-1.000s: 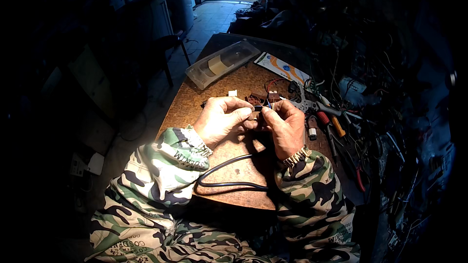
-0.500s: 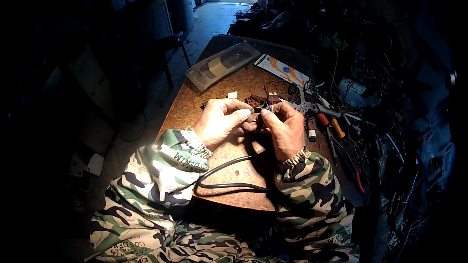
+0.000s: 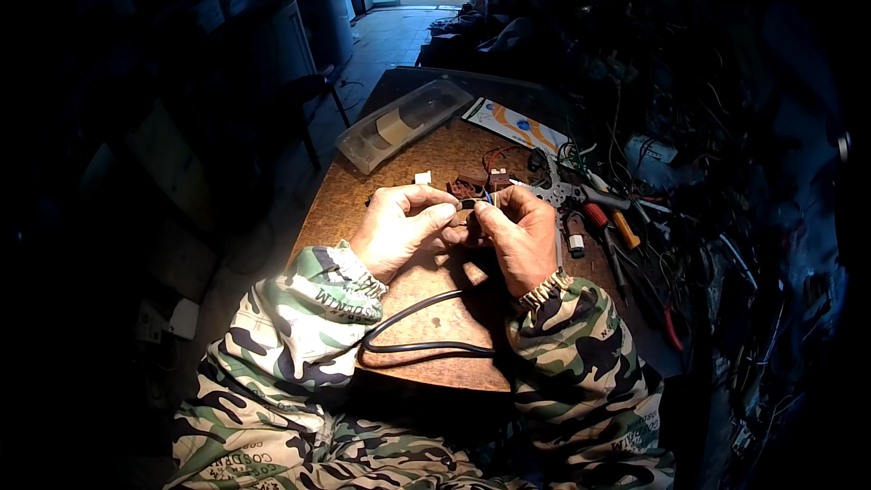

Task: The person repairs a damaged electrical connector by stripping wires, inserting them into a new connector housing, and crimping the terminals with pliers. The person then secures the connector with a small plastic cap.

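Over the table's middle my left hand [image 3: 404,229] and my right hand [image 3: 519,240] meet, fingertips pinched close together. My left fingers grip a small dark piece [image 3: 468,204]; its exact kind is too small to make out. The right thumb and forefinger pinch thin wires, a blue wire [image 3: 488,196] among them, beside that piece. A black cable [image 3: 426,347] lies bent in a loop on the wood below, running up under my right hand, where its end is hidden. Just beyond the fingertips are brown plastic parts [image 3: 467,186] with red wires.
A clear plastic tray [image 3: 363,152] and a printed white-and-orange sheet [image 3: 522,127] lie at the table's [image 3: 318,218] far side. On the right are a grey metal tool [image 3: 555,191], red- and orange-handled screwdrivers [image 3: 626,231], pliers [image 3: 670,327] and tangled wires. A stool [image 3: 313,95] stands left.
Both hands stay pinched at the same work, with only slight finger shifts. The whole view has moved a little, so the table and tools appear slightly displaced.
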{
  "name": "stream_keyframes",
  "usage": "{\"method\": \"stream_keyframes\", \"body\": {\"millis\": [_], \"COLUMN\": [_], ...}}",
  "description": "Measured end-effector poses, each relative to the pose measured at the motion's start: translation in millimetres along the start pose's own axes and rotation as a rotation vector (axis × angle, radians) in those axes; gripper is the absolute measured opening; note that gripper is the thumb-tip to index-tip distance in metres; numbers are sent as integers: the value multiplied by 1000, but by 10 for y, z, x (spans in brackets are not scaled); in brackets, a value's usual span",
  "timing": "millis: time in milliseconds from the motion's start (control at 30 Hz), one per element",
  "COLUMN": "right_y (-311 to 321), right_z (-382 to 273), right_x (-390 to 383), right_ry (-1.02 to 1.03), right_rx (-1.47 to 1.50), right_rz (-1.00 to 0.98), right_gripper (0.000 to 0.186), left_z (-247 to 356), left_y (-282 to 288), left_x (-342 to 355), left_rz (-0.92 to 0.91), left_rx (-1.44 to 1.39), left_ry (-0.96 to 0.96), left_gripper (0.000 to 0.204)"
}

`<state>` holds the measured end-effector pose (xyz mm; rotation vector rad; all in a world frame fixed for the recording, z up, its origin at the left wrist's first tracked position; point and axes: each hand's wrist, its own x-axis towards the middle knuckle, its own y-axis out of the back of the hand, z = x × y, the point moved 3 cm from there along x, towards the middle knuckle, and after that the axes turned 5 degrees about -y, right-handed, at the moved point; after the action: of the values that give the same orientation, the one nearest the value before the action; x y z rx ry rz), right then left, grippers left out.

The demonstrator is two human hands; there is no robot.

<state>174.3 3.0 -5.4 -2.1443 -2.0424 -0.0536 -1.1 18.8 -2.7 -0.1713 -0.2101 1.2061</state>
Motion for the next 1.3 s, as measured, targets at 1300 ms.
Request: {"method": "stream_keyframes", "body": {"millis": [1300], "right_y": [-66], "right_z": [-7], "right_x": [-5], "right_ry": [-49], "right_rx": [97], "right_rz": [-59], "right_gripper": [6], "left_z": [45], "left_y": [31], "left_x": [-9], "left_rz": [-8], "left_rx": [82], "left_ry": [-79], "left_gripper": [23]}}
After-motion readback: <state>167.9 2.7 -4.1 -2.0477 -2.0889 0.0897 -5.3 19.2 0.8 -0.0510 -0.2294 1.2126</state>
